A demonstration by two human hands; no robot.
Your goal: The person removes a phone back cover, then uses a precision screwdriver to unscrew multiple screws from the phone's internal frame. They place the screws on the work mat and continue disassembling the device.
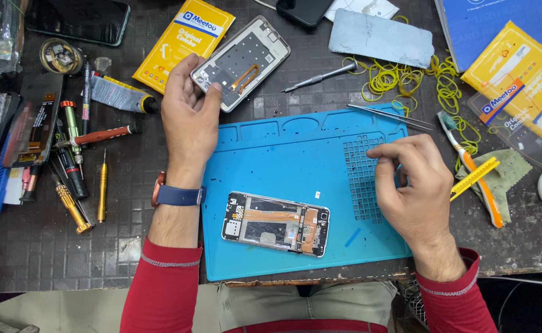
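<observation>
Two hands, one stripped phone on the bench.
Left hand (189, 117) grips the phone frame (241, 61) above the blue mat (271, 160); right hand (409, 179) pinches at the mat's screw grid (362, 176), probably tiny screws, so go slow. Opened phone (276, 223) lies mid-mat.

Red long sleeves with grey-trimmed cuffs, blue-strapped wristwatch (175, 195), khaki trousers (308, 306)

The right hand (416, 185) hides whatever its fingertips pinch over the blue mat (271, 154).
</observation>
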